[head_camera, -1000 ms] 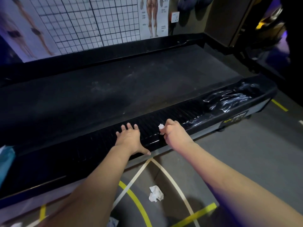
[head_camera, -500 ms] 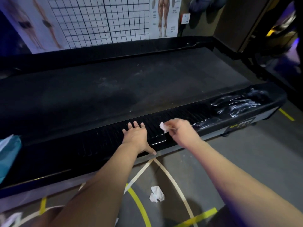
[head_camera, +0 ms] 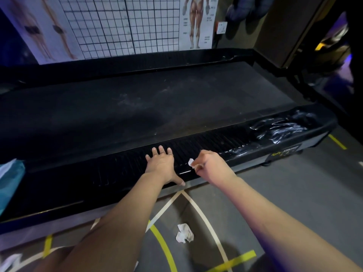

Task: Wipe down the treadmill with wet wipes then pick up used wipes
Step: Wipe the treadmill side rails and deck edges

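A black treadmill (head_camera: pixel 157 107) lies across the view, its ribbed near side rail (head_camera: pixel 216 142) glossy and wet towards the right end. My left hand (head_camera: pixel 162 163) rests flat on that rail with straight fingers and the thumb over the edge. Just to its right, my right hand (head_camera: pixel 211 163) pinches a small white wet wipe (head_camera: pixel 190 162) against the rail's front edge. A crumpled used wipe (head_camera: pixel 184 233) lies on the grey floor below, between my forearms.
A teal pack (head_camera: pixel 9 179) sits at the left edge on the rail. More white wipe scraps (head_camera: pixel 10 261) show at the bottom left. Yellow and white tape lines (head_camera: pixel 163 244) cross the floor. A grid poster (head_camera: pixel 121 24) hangs on the wall behind.
My right hand has drawn back from the rail's top to its front edge and turned, with the wipe still pinched. The left hand stays planted. The view has tilted up slightly.
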The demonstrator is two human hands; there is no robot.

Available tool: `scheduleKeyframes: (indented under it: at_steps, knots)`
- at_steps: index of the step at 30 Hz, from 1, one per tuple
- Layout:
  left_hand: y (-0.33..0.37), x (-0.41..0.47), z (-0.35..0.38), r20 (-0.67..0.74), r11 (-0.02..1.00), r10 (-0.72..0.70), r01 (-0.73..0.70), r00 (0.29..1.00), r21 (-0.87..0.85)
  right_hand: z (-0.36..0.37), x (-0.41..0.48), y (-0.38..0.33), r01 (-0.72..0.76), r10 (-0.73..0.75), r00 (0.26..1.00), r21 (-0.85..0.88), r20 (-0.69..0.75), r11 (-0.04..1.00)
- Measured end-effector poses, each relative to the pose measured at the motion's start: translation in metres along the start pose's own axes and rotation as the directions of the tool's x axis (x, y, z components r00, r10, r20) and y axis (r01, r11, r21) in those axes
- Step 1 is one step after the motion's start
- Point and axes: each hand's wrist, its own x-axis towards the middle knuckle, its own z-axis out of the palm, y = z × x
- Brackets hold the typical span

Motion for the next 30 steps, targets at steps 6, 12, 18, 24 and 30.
scheduleKeyframes:
  at_steps: [6,12,18,24,30]
  knots:
    - [0.0,0.001,-0.001,0.011,1.0,0.002,-0.002,1.0,-0.008,-0.018,0.002,0.011,-0.13,0.132,0.99,0.035,-0.056,0.991]
    - [0.002,0.002,-0.002,0.023,1.0,-0.012,0.012,1.0,0.004,0.01,0.017,0.005,0.034,-0.04,0.998,-0.107,-0.054,0.994]
    - [0.002,0.003,-0.002,0.023,1.0,-0.014,0.014,1.0,-0.004,0.013,0.003,0.009,-0.002,-0.001,0.995,-0.033,-0.095,0.999]
    - [0.0,0.001,0.001,0.001,1.0,0.0,0.0,1.0,-0.01,-0.026,-0.012,0.016,-0.225,0.225,0.974,-0.01,0.006,0.974]
    - [0.0,0.0,0.0,0.006,1.0,0.003,-0.003,1.0,-0.012,-0.034,0.006,0.036,-0.149,0.206,0.933,0.203,-0.296,0.968]
